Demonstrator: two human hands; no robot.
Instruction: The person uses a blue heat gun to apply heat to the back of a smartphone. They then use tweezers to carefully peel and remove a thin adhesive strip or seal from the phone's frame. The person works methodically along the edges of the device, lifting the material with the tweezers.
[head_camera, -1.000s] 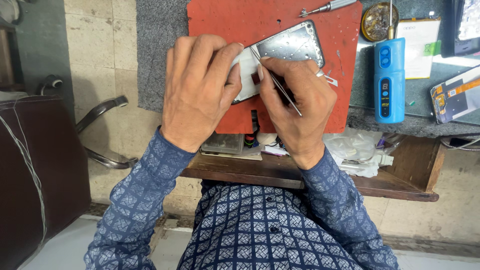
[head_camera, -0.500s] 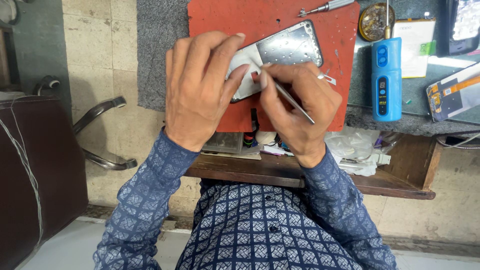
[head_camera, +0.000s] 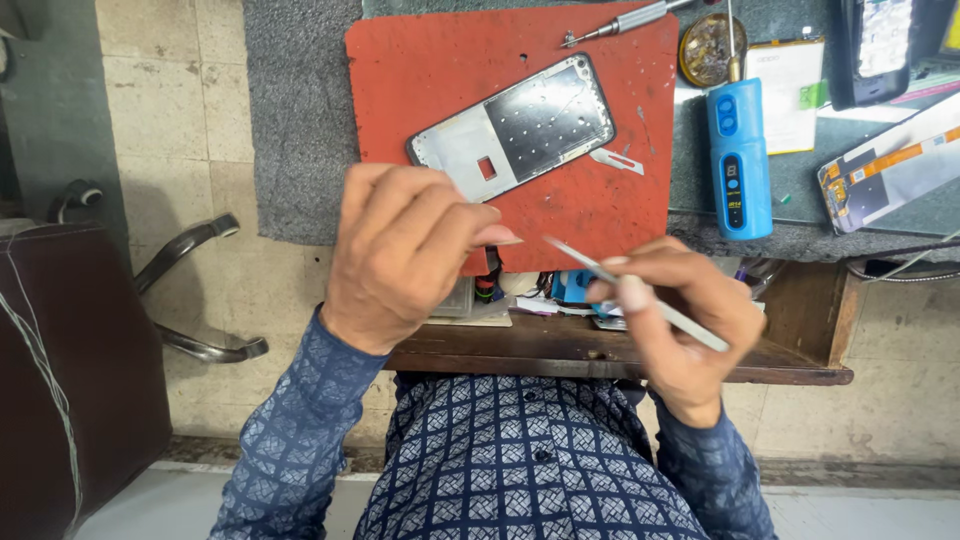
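Two bare hands hover near a red mat (head_camera: 420, 80) where a stripped phone frame (head_camera: 515, 135) lies: right hand (head_camera: 680, 320) pinches slim tweezers (head_camera: 640, 295), left hand (head_camera: 410, 255) curls empty; a steady, low-angled tip would likely serve best.

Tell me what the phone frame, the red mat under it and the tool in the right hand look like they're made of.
Phone frame: likely metal, a dull silver-grey plate with punched holes and a dark rim. Red mat: probably rubber or silicone, matte, scuffed and pitted. Tweezers in the right hand: apparently steel, thin, pale and slightly shiny.
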